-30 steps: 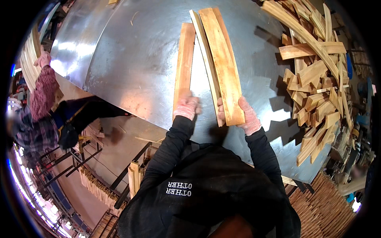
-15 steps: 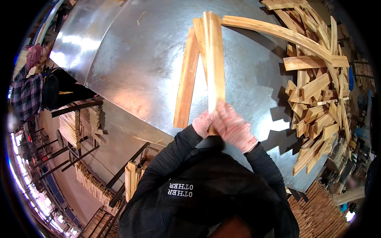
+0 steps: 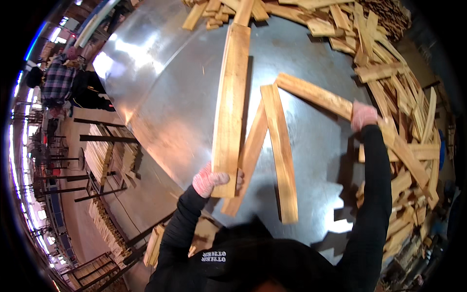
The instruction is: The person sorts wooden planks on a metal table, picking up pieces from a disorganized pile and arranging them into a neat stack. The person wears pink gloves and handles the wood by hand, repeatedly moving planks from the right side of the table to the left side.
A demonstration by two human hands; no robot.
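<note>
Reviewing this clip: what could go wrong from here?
1. The left hand grips a wide board near its near end, so the far end might dip or swing.
2. The right hand grips a long board beside the jumbled wood pile; moving it might dislodge pieces.
3. Two narrower boards lie between the hands on the metal table and could get knocked.

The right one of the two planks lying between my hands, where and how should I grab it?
Probably by the near end, from your own side, gripping across its width: the plank runs lengthwise toward you, this end lies free, and the far end meets the left plank.
</note>
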